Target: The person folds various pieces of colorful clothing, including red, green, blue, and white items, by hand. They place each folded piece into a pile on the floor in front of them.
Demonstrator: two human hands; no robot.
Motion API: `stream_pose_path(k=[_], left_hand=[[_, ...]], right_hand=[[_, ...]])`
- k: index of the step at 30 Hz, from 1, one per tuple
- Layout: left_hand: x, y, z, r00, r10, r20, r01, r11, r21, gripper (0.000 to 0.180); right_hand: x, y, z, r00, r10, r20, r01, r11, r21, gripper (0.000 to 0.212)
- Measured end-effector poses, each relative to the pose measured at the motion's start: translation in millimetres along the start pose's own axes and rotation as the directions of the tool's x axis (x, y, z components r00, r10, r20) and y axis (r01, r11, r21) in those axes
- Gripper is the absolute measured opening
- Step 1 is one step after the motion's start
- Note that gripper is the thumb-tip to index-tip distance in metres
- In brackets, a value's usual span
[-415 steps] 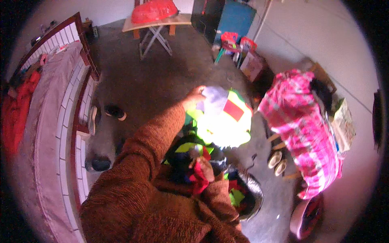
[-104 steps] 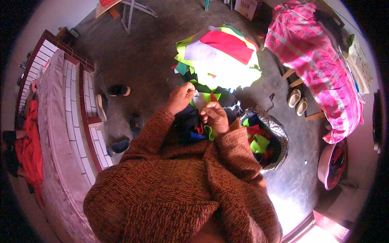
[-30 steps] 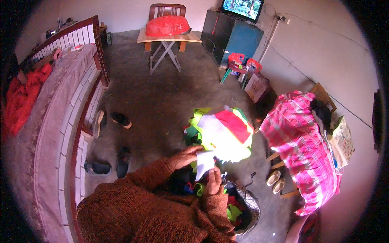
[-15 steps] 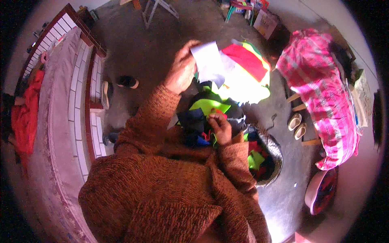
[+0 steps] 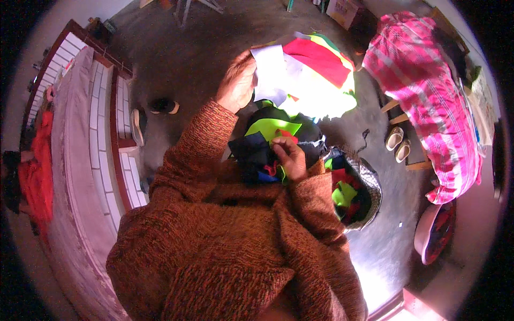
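Observation:
My left hand [image 5: 238,83] is closed on the edge of a pale fabric piece [image 5: 272,72], its fingers mostly behind it. Just beyond lies a patchwork cloth [image 5: 316,61] in red, yellow, green and white, glaring in sunlight. At my lap, my right hand [image 5: 289,159] pinches with thumb and fingertips at a heap of fabric scraps [image 5: 251,155] in black, neon green, red and blue. A small red scrap [image 5: 287,135] shows at these fingertips; whether they grip it I cannot make out. To the right, an open bag [image 5: 372,195] holds more scraps.
On the left runs a white-tiled ledge [image 5: 99,128] with a pale cloth over it. Dark shoes [image 5: 164,106] lie on the floor. Rightward are light shoes [image 5: 399,143], a pink checked cloth [image 5: 415,80] draped over wooden legs, and a pink basin [image 5: 428,230].
The view has shifted, so the floor things sit slightly differently. Both hands keep nearly the same pose, the left still on the pale piece, the right still pinching over the heap.

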State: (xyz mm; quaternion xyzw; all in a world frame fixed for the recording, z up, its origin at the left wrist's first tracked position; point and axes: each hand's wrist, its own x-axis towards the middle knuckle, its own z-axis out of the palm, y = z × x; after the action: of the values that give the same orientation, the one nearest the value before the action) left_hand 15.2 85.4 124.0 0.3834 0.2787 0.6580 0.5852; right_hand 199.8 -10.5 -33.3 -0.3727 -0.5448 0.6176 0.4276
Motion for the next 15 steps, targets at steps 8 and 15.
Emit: stream_pose_path(k=[8,15], left_hand=[[57.2,-33.3,29.9,0.993,-0.087,0.077,0.099,0.981,-0.168,0.022],[189.3,-62.3,56.2,0.984,-0.075,0.16,0.144,0.867,-0.477,0.017]], right_hand=[[0.9,-0.2,2.3,0.999,-0.034,-0.02,0.034,0.999,-0.017,0.014],[-1.5,-10.8,0.8,1.0,0.011,-0.01,-0.012,0.998,-0.059,0.014]])
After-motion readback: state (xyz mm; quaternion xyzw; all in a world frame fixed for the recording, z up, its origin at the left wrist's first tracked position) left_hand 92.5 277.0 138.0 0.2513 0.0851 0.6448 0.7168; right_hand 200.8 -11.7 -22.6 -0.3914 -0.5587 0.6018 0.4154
